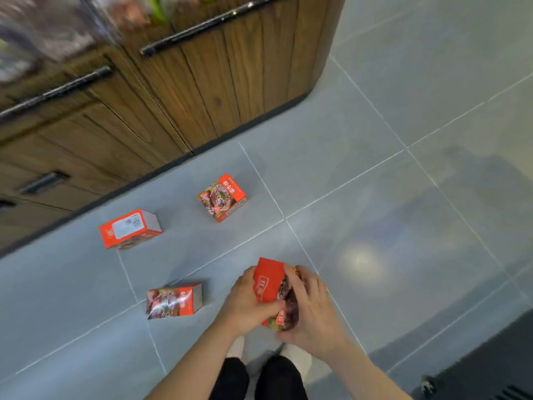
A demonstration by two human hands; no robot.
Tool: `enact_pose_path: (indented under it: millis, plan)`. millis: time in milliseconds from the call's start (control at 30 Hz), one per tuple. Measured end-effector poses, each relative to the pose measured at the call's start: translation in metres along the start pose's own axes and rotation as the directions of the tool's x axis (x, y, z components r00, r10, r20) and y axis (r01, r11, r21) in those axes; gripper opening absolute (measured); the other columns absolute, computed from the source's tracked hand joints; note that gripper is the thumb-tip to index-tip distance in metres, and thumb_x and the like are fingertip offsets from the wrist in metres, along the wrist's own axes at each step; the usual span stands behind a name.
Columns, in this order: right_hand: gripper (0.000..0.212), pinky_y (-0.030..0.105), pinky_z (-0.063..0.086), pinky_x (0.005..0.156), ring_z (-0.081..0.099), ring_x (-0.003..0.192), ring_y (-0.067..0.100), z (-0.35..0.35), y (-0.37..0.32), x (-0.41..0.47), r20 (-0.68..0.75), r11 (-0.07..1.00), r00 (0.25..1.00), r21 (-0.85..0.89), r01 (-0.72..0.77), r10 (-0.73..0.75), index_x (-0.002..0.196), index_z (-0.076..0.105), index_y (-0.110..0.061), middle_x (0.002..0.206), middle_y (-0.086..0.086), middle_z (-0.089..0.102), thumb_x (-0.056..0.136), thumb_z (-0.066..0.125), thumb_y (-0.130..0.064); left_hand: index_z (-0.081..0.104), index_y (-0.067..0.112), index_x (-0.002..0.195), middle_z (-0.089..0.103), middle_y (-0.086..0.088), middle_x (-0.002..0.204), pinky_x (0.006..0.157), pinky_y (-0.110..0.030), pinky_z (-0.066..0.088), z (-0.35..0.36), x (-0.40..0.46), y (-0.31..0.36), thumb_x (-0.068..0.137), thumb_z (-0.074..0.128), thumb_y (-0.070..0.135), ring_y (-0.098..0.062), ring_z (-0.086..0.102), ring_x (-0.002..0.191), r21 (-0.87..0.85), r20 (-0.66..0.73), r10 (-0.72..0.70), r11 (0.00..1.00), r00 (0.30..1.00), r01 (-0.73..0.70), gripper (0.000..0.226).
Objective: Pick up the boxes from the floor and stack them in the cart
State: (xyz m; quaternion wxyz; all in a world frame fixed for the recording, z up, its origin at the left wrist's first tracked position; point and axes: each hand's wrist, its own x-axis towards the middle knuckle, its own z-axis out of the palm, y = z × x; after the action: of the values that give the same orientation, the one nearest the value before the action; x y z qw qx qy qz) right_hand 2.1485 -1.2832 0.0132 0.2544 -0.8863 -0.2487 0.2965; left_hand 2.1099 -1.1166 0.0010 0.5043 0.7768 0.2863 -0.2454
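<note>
Both hands hold a red food box (269,284) in front of me above the grey tiled floor. My left hand (248,306) grips its left side and my right hand (310,310) wraps its right side and front. Three more red boxes lie on the floor: one (174,301) just left of my hands, one (129,228) farther left near the cabinet, and one (222,197) ahead in the middle. A dark corner with a small wheel (428,385) shows at the bottom right, possibly the cart.
A wooden cabinet (173,90) with black handles runs along the left and top, its base edge close behind the far boxes. Grey tiles (403,226) stretch to the right. My legs and shoes (259,373) are at the bottom centre.
</note>
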Motion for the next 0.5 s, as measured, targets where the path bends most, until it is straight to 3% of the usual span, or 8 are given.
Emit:
enact_pose_path:
  millis: [133, 233, 500]
  plan:
    - [0.109, 0.025, 0.029, 0.109, 0.017, 0.135, 0.005, -0.015, -0.029, 0.004, 0.120, 0.994, 0.987, 0.059, 0.097, -0.103, 0.143, 0.000, -0.049, 0.144, -0.014, 0.015, 0.054, 0.061, -0.066, 0.034, 0.034, 0.129, 0.053, 0.006, 0.110, 0.086, -0.030, 0.046, -0.049, -0.032, -0.018, 0.049, 0.074, 0.050, -0.012, 0.054, 0.101, 0.082, -0.103, -0.019, 0.996, 0.994, 0.027, 0.090]
    - [0.106, 0.025, 0.025, 0.111, 0.011, 0.138, 0.004, -0.011, -0.048, 0.010, 0.208, 0.993, 0.972, -0.005, 0.114, -0.111, 0.137, -0.008, -0.058, 0.144, -0.021, 0.005, 0.055, 0.058, -0.059, 0.030, 0.024, 0.137, 0.054, 0.001, 0.117, 0.088, -0.033, 0.046, -0.091, -0.059, -0.050, 0.045, 0.068, 0.057, -0.017, 0.055, 0.104, 0.106, -0.193, -0.074, 0.990, 0.978, 0.096, 0.105]
    - [0.094, 0.028, 0.022, 0.114, 0.018, 0.141, 0.015, 0.060, -0.137, 0.031, 0.303, 0.953, 0.947, -0.241, 0.184, -0.106, 0.150, 0.010, -0.029, 0.154, -0.005, 0.017, 0.076, 0.065, -0.045, 0.023, 0.025, 0.141, 0.047, 0.001, 0.120, 0.089, -0.038, 0.047, -0.192, -0.137, -0.173, 0.054, 0.075, 0.052, -0.020, 0.051, 0.110, 0.095, -0.331, -0.241, 0.953, 0.912, 0.287, 0.106]
